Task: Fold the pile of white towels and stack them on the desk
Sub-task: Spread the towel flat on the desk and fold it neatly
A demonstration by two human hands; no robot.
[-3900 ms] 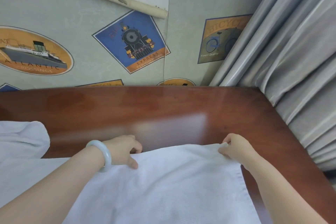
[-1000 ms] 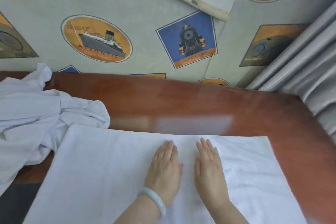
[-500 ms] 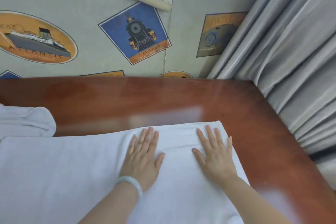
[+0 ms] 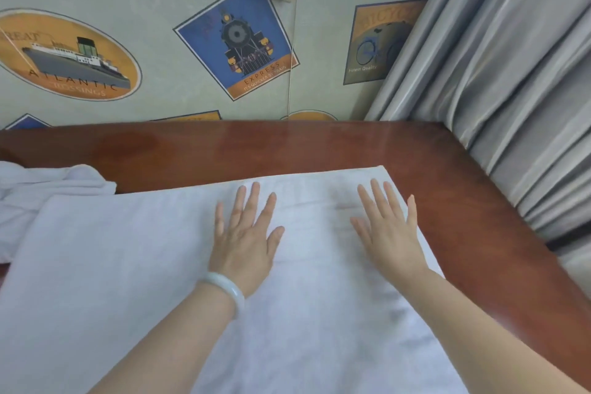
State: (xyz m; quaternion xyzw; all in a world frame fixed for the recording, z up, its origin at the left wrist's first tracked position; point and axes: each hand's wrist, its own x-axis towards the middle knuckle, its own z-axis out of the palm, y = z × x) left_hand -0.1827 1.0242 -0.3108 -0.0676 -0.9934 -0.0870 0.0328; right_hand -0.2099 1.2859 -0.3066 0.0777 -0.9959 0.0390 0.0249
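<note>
Desk: towel under left hand, right hand

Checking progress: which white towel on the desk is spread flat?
The large towel under the left hand and right hand, lying flat across the desk; the other towel, at the left edge, lies crumpled.
</note>
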